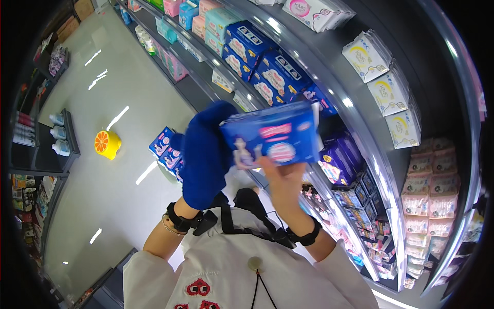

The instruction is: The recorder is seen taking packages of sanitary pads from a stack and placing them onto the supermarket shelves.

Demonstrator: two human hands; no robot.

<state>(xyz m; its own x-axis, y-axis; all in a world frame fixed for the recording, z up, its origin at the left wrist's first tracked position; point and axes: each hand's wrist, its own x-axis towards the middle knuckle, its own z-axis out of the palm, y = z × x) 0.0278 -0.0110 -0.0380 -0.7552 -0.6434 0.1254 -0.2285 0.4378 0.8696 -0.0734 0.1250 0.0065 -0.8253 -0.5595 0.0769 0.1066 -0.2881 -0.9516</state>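
A blue plastic-wrapped pack (272, 135), somewhat blurred, is held up in front of the shelves. My right hand (283, 177) grips its lower side, fingers spread on the wrapper. A thick blue cloth or mitt (208, 154) covers my left hand, against the pack's left end; the fingers under it are hidden. Beyond the pack, large dark-blue packs (276, 77) stand stacked on a shelf, with purple packs (341, 158) to their right. More blue packs (166, 148) lie low down, left of the cloth, partly hidden by it.
A yellow stool (112, 143) with an orange-slice top stands on the floor at left. White packs (366, 56) and pink packs (417, 193) fill parts of the right shelves, whose curved metal edges run close by. Another shelf unit with white bottles (60, 147) stands at far left.
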